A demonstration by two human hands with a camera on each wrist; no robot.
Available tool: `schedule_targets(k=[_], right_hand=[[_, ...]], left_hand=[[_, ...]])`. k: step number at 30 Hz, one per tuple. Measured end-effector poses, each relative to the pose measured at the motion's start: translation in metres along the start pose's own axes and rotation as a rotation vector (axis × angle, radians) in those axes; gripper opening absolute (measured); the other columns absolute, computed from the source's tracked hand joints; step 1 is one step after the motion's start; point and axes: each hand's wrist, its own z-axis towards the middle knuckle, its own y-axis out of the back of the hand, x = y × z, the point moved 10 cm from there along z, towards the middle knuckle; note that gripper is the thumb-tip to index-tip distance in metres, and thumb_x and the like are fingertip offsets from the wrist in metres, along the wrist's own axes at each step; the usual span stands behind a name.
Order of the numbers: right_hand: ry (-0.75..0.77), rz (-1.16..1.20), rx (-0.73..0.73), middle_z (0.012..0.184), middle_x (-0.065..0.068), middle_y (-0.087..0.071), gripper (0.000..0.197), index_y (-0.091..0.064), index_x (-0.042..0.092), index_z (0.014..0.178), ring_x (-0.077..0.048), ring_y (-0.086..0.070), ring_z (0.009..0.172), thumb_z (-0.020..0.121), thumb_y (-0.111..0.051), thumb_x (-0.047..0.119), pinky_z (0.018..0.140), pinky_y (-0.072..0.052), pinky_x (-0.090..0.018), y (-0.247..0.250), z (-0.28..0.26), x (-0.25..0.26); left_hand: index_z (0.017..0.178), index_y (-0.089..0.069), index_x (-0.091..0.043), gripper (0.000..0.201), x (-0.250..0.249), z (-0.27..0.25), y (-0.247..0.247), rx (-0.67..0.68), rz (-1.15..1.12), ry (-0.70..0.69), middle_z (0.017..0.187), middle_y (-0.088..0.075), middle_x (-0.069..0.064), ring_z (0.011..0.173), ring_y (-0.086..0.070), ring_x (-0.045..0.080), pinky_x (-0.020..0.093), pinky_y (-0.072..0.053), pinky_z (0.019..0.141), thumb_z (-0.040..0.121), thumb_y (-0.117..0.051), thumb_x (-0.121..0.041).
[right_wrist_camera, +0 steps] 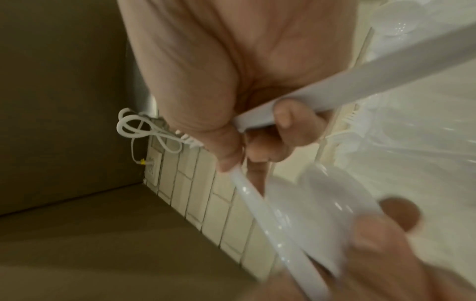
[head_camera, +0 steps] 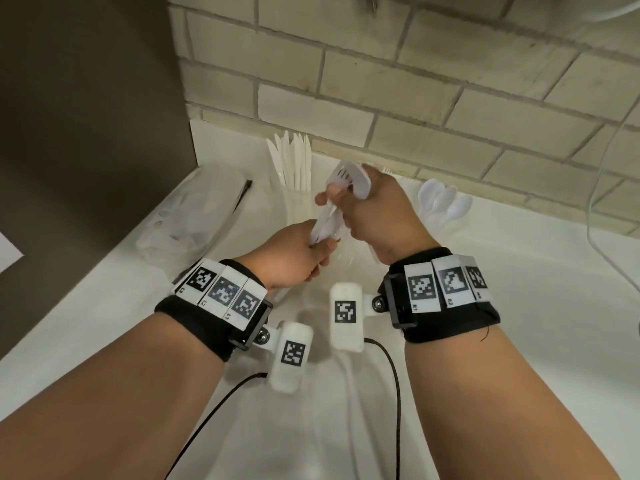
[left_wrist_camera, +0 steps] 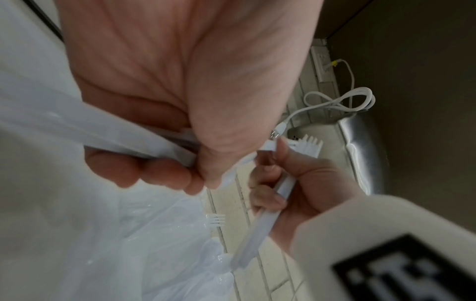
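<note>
Both hands are closed and held close together above the tabletop (head_camera: 485, 306). The right hand (head_camera: 377, 216) has its fingers curled round a white plastic fork (head_camera: 346, 176), tines up, and its thumb pinches a spoon (head_camera: 327, 221) by the handle. The left hand (head_camera: 294, 258) grips the same spoon's other end plus more white handles, count unclear. The knives (head_camera: 294, 161) stand just behind, and the loose spoons (head_camera: 440, 202) lie to the right.

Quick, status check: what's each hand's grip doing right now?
Left hand: closed, holding a bunch of plastic cutlery.
Right hand: closed, holding a plastic fork.
</note>
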Motion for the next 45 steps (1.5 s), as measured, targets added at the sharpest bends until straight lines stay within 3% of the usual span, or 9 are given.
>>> schedule_targets(k=[7,10,20,25,30,33,38,42,45], right_hand=[[0.181,0.296,-0.463,0.072,0.000,-0.059,0.014,-0.053,0.021,0.108,-0.018,-0.065,0.077,0.101,-0.041,0.018,0.062,-0.047,-0.027,0.105,0.024,0.036],[0.218,0.270,-0.494,0.075,-0.007,-0.052,0.016,-0.052,0.018,0.109,-0.027,-0.060,0.072,0.102,-0.037,0.016,0.055,-0.046,-0.019,0.112,0.044,0.030],[0.231,0.454,-0.373,0.064,-0.003,-0.049,0.011,-0.057,0.017,0.096,-0.016,-0.049,0.056,0.098,-0.047,0.015,0.058,-0.046,-0.028,0.072,0.086,-0.023],[0.091,0.392,-0.398,0.082,0.000,-0.062,0.021,-0.061,0.022,0.095,-0.018,-0.060,0.081,0.079,-0.073,0.018,0.077,-0.050,-0.032,0.070,0.089,-0.057],[0.068,0.447,-0.397,0.093,-0.005,-0.063,0.033,-0.059,0.018,0.100,-0.015,-0.061,0.092,0.076,-0.074,0.001,0.081,-0.049,-0.018,0.077,0.089,-0.055],[0.123,0.365,-0.441,0.093,0.000,-0.064,0.025,-0.062,0.016,0.096,-0.014,-0.061,0.093,0.080,-0.071,-0.001,0.084,-0.051,-0.020,0.088,0.080,-0.033],[0.052,0.012,-0.232,0.082,0.006,-0.064,0.005,-0.064,0.021,0.092,-0.009,-0.058,0.066,0.089,-0.067,0.023,0.053,-0.045,-0.017,0.070,0.036,0.001],[-0.167,-0.268,0.126,0.094,0.003,-0.068,0.056,-0.048,0.026,0.126,-0.011,-0.067,0.066,0.082,-0.064,0.057,0.051,-0.044,-0.024,0.026,0.000,-0.022],[-0.149,-0.322,0.079,0.071,0.000,-0.066,0.044,-0.051,0.020,0.115,-0.010,-0.060,0.054,0.085,-0.064,0.049,0.048,-0.043,-0.025,0.020,-0.006,-0.029]], left_hand=[[0.104,-0.054,-0.005,0.031,0.017,0.008,0.015,-0.129,-0.110,0.081,0.074,-0.055,-0.001,0.058,-0.049,0.012,0.026,-0.044,0.057,0.099,-0.041,-0.033],[0.092,-0.052,-0.012,0.025,0.013,0.013,0.017,-0.155,-0.175,0.088,0.076,-0.055,0.000,0.058,-0.048,0.011,0.023,-0.043,0.057,0.099,-0.042,-0.034],[0.111,-0.054,-0.007,0.024,0.009,0.026,0.011,-0.148,-0.214,0.083,0.078,-0.054,-0.001,0.060,-0.049,0.012,0.025,-0.044,0.059,0.098,-0.046,-0.025],[0.112,-0.054,-0.005,0.024,0.013,0.025,0.013,-0.153,-0.238,0.089,0.076,-0.053,-0.001,0.059,-0.048,0.012,0.026,-0.044,0.058,0.098,-0.046,-0.023],[0.113,-0.054,-0.002,0.028,0.009,0.026,0.012,-0.153,-0.234,0.080,0.076,-0.055,0.000,0.059,-0.050,0.012,0.027,-0.046,0.060,0.099,-0.045,-0.023],[0.117,-0.056,-0.008,0.028,0.008,0.025,0.009,-0.144,-0.255,0.077,0.079,-0.061,-0.002,0.068,-0.060,0.011,0.031,-0.047,0.075,0.100,-0.043,-0.026],[0.120,-0.055,-0.016,0.027,0.004,0.020,0.001,-0.100,-0.293,0.071,0.084,-0.061,-0.003,0.072,-0.060,0.012,0.036,-0.052,0.078,0.100,-0.041,-0.029],[0.109,-0.054,-0.010,0.027,-0.008,0.017,-0.008,-0.071,-0.183,0.057,0.080,-0.055,-0.001,0.061,-0.050,0.011,0.024,-0.047,0.058,0.100,-0.042,-0.032],[0.101,-0.050,-0.014,0.018,-0.024,0.015,-0.021,-0.003,-0.020,-0.011,0.076,-0.055,-0.002,0.055,-0.049,0.009,0.019,-0.044,0.052,0.100,-0.039,-0.029]])
